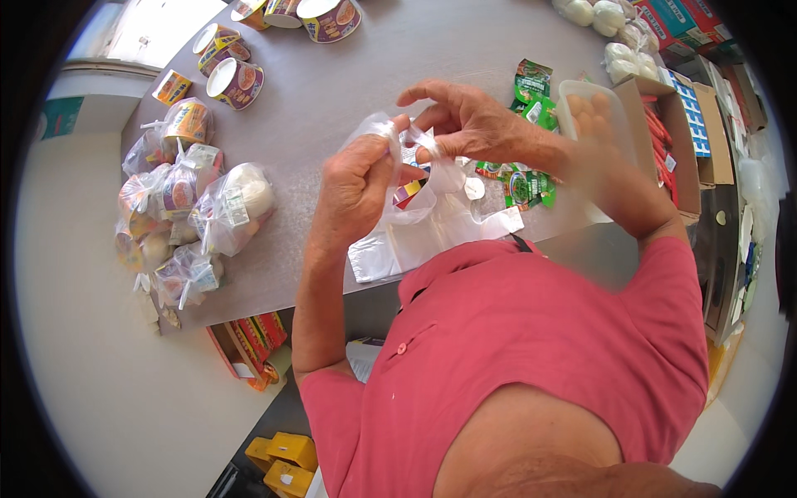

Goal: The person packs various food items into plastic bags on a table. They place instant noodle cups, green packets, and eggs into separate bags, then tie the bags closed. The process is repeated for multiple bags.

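Note:
My left hand (358,187) pinches one gathered handle of a thin, clear plastic bag (373,127) between thumb and fingers. The other twisted strand of plastic passes by the thumb and fingertips of my right hand (476,124), which grips it with the forefinger raised and curled. Both hands are close together above the table. A purple and yellow packaged item (408,192) shows partly beneath them; plastic and fingers hide the rest. Flat plastic bags (380,252) lie at the table's near edge, just before my body. A small white round lid or disc (474,188) is beside them.
Knotted bags with noodle bowls (187,180) crowd the grey table's (299,81) left side. Noodle bowls (235,83) stand farther back. Green packets (526,187), a tub of eggs (591,115) and a carton of red-wrapped sticks (660,137) are at right.

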The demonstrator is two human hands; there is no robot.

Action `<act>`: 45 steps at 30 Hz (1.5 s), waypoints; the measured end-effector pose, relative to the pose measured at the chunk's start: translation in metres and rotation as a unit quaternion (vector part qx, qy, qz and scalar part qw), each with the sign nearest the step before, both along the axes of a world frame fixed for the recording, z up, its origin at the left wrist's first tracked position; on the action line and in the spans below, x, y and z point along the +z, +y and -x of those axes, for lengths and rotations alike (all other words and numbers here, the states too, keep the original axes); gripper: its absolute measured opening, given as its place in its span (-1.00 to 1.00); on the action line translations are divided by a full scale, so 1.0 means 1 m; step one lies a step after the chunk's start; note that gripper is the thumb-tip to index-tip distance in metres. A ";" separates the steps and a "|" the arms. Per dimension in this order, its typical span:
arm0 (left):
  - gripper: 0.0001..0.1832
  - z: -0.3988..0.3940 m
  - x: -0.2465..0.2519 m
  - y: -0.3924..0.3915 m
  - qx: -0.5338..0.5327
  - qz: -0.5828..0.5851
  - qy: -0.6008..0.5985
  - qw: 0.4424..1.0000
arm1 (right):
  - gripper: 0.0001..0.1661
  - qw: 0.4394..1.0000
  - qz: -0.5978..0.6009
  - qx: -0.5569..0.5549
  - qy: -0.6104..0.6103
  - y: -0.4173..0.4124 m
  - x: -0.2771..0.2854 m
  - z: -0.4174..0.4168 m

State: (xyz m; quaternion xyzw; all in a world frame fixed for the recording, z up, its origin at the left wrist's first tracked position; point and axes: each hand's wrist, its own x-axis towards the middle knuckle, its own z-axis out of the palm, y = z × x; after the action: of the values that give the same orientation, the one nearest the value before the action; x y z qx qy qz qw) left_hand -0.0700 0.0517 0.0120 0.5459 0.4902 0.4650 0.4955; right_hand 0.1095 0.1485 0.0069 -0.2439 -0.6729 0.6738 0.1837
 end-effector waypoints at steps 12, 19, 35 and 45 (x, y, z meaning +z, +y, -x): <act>-0.82 0.070 -0.062 -0.009 0.094 0.139 0.063 0.984 | -0.67 0.985 0.131 -0.100 -0.050 0.053 -0.092 -0.014; -0.79 0.056 -0.064 -0.019 0.129 0.030 0.241 0.962 | -0.87 0.959 0.236 -0.153 0.028 0.072 -0.114 0.017; -0.69 0.056 -0.074 -0.023 0.095 -0.019 -0.204 0.974 | -0.60 0.934 0.314 0.086 0.149 0.052 -0.066 0.033; -0.59 0.029 -0.085 0.002 0.062 0.062 -0.135 0.987 | -0.22 0.958 0.270 0.059 0.078 0.010 -0.057 0.055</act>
State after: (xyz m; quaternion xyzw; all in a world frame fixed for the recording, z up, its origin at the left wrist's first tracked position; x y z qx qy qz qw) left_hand -0.0989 0.0538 -0.0728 0.4152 0.4799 0.5330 0.5597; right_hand 0.0548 0.1583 -0.0501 -0.1907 -0.4626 0.8571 0.1227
